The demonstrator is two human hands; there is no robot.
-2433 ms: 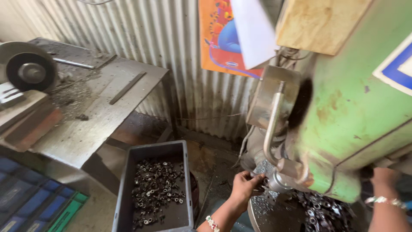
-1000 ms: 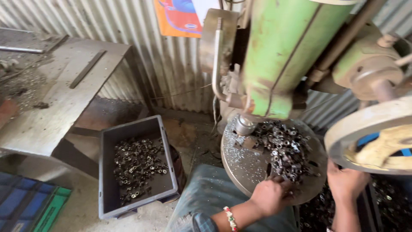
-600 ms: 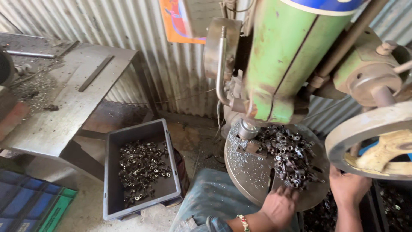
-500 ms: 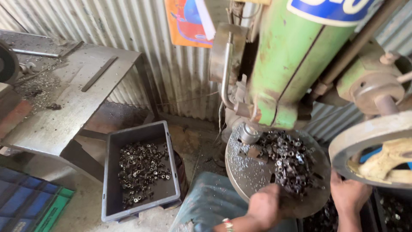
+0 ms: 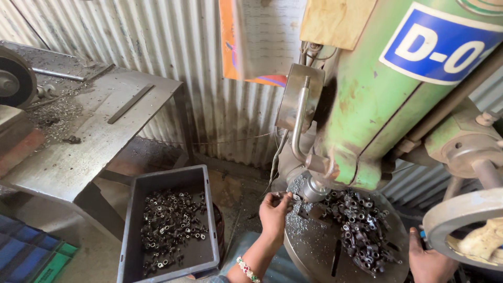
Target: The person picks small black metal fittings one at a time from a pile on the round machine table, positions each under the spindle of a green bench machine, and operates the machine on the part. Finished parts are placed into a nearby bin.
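Corrugated metal wall behind green drill press (image 5: pixel 398 105). Left hand (image 5: pixel 273 212) lower centre, fingertips pinching small dark part under spindle at round table (image 5: pixel 314 246) edge. Right hand (image 5: pixel 427 259) bottom right, grip unclear.

One head-worn camera, looking steeply down from close beside a green machine.

The single head view sits high and tips downward and slightly leftward, so the big green painted cast-metal machine body (image 5: pixel 387 105) crowds the upper right, very near the lens. Below it the round grey steel work table (image 5: pixel 314 246) lies close under the camera, with the left hand (image 5: pixel 275 209) and right hand (image 5: pixel 427 259) entering from the bottom edge. Farther off on the left stand the dark grey plastic crate (image 5: pixel 131 225) on the floor and the flat grey metal bench (image 5: pixel 78 152). The corrugated metal sheet wall (image 5: pixel 157 42) closes the view straight ahead.
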